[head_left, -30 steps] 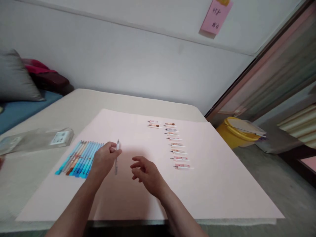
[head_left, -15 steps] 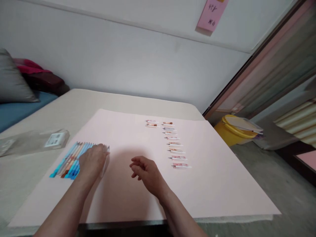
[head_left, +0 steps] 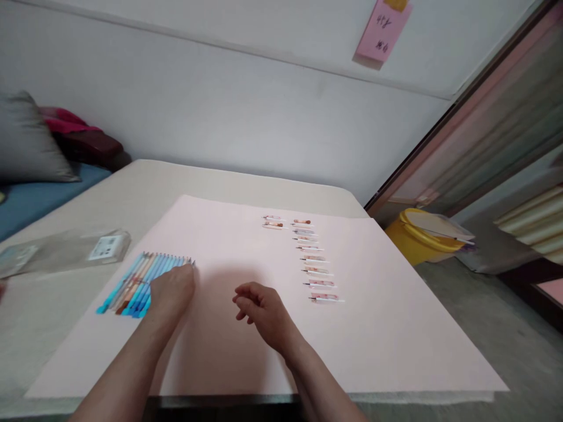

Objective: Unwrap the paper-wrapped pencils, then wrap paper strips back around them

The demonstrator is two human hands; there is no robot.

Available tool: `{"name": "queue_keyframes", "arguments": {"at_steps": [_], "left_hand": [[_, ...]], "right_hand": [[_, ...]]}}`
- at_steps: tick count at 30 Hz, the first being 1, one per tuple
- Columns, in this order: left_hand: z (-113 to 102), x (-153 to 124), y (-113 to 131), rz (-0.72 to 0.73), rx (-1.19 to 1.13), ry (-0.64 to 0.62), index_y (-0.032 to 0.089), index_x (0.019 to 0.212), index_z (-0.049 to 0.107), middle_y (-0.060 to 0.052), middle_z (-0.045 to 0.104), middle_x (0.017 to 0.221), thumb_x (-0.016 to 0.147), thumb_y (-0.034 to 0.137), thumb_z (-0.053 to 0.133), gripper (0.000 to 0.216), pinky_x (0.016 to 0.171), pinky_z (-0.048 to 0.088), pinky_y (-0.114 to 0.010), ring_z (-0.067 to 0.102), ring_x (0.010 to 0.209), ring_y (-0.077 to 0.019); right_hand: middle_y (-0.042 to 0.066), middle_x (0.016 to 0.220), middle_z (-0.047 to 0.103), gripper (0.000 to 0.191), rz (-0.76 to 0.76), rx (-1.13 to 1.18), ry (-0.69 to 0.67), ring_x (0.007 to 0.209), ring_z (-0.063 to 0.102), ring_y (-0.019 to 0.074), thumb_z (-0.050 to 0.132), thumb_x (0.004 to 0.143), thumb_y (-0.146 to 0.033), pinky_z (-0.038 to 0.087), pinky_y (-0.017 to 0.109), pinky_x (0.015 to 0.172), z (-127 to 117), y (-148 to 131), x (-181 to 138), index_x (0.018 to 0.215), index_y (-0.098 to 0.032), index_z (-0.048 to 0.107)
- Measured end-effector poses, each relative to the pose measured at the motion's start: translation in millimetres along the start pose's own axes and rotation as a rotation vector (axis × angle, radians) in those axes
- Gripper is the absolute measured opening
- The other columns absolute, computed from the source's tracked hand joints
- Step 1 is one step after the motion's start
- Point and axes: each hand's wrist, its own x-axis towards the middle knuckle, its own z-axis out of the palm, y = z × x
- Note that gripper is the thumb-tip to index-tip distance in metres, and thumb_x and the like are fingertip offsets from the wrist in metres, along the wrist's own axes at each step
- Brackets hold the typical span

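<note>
A row of blue and brown pens (head_left: 132,280) lies side by side on a pale pink sheet (head_left: 378,334) at the left. My left hand (head_left: 170,292) rests palm down on the right end of that row, its fingers flat over the pens, which it hides there. My right hand (head_left: 260,309) hovers just above the sheet's middle, fingers loosely curled and apart, holding nothing. To its right a column of small pink-and-white pen parts (head_left: 314,265) runs away from me, with two more pieces (head_left: 273,221) beside its far end.
A clear plastic package (head_left: 65,249) lies on the beige table to the left of the sheet. A grey pillow (head_left: 26,140) and red cloth sit far left. A yellow bucket (head_left: 417,237) stands on the floor right of the table. A pink note (head_left: 383,29) hangs on the wall.
My left hand held a pen upright a second ago; it has lowered it to the right end of the pen row and now lies flat there. The right hand barely moved.
</note>
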Motion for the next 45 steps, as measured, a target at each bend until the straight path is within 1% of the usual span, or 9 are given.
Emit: {"name": "queue_keyframes", "arguments": {"at_steps": [6,9,14,19,22,26,30,38,45], "left_hand": [[-20,-25,36,0.056,-0.312,0.104,0.022,0.071,0.059,-0.007,0.063,0.069,0.08,0.038,0.044,0.024,0.058,0.032,-0.029,0.057,0.067,-0.0225],[-28,-44,57,0.134,-0.671,0.1,0.023,0.063,0.058,-0.002,0.057,0.057,0.074,0.039,0.054,0.02,0.055,0.027,-0.027,0.05,0.056,-0.0178],[-31,-55,73,0.231,-1.353,-0.103,0.02,0.059,0.062,0.0,0.055,0.052,0.067,0.034,0.064,0.017,0.052,0.029,-0.025,0.046,0.053,-0.0141],[-32,-51,72,0.035,-1.775,-0.249,0.016,0.062,0.061,0.0,0.053,0.052,0.063,0.036,0.069,0.021,0.053,0.035,-0.023,0.045,0.051,-0.0115],[-35,-51,70,-0.039,-1.848,-0.236,0.016,0.062,0.059,0.001,0.053,0.052,0.063,0.035,0.07,0.021,0.053,0.036,-0.023,0.045,0.051,-0.0101],[-39,-51,69,-0.046,-1.854,-0.239,0.016,0.064,0.062,0.0,0.054,0.054,0.064,0.033,0.069,0.019,0.054,0.038,-0.023,0.047,0.053,-0.0104],[-39,-50,70,-0.043,-1.861,-0.247,0.016,0.063,0.062,0.0,0.055,0.053,0.063,0.033,0.07,0.019,0.053,0.038,-0.023,0.047,0.051,-0.0102],[-38,-51,73,-0.071,-1.908,-0.317,0.015,0.066,0.062,0.001,0.053,0.056,0.066,0.031,0.068,0.017,0.054,0.038,-0.021,0.046,0.053,-0.0083],[-28,-47,75,-0.32,-2.196,-0.517,0.015,0.074,0.061,0.0,0.056,0.065,0.064,0.017,0.072,0.015,0.054,0.042,-0.019,0.052,0.056,-0.0069]], "right_hand": [[0.002,0.077,0.064,0.017,0.002,-0.074,0.045,0.06,0.062,0.0126,0.056,0.079,-0.025,0.044,0.023,0.053,1,4,5,0.092,-0.017,0.064],[0.001,0.076,0.064,0.016,-0.034,-0.167,0.088,0.061,0.061,0.0127,0.054,0.08,-0.023,0.045,0.024,0.056,-1,8,9,0.091,-0.018,0.065],[0.003,0.082,0.067,0.018,-0.164,-0.453,0.252,0.07,0.061,0.0161,0.051,0.083,-0.027,0.045,0.027,0.064,-14,23,19,0.091,-0.022,0.066],[0.007,0.099,0.067,0.027,-0.15,-0.772,0.452,0.087,0.061,0.0204,0.046,0.086,-0.027,0.045,0.032,0.076,-44,36,48,0.106,-0.019,0.062],[0.01,0.115,0.061,0.033,-0.155,-0.969,0.526,0.105,0.055,0.0215,0.04,0.088,-0.023,0.041,0.033,0.087,-62,38,83,0.116,-0.017,0.056],[0.012,0.134,0.046,0.042,-0.118,-1.251,0.461,0.124,0.038,0.0221,0.042,0.087,-0.02,0.031,0.032,0.097,-81,42,139,0.128,-0.013,0.046],[0.015,0.139,0.039,0.045,-0.066,-1.274,0.489,0.126,0.032,0.0264,0.043,0.087,-0.021,0.027,0.037,0.097,-92,52,170,0.13,-0.011,0.042],[0.012,0.109,0.059,0.033,-0.176,-1.34,0.62,0.106,0.045,0.0243,0.041,0.088,-0.025,0.024,0.037,0.091,-93,56,148,0.118,-0.015,0.05],[0.01,0.094,0.061,0.018,-0.147,-1.359,0.509,0.092,0.048,0.0224,0.043,0.088,-0.018,0.03,0.032,0.076,-86,53,129,0.087,-0.015,0.061]]}}
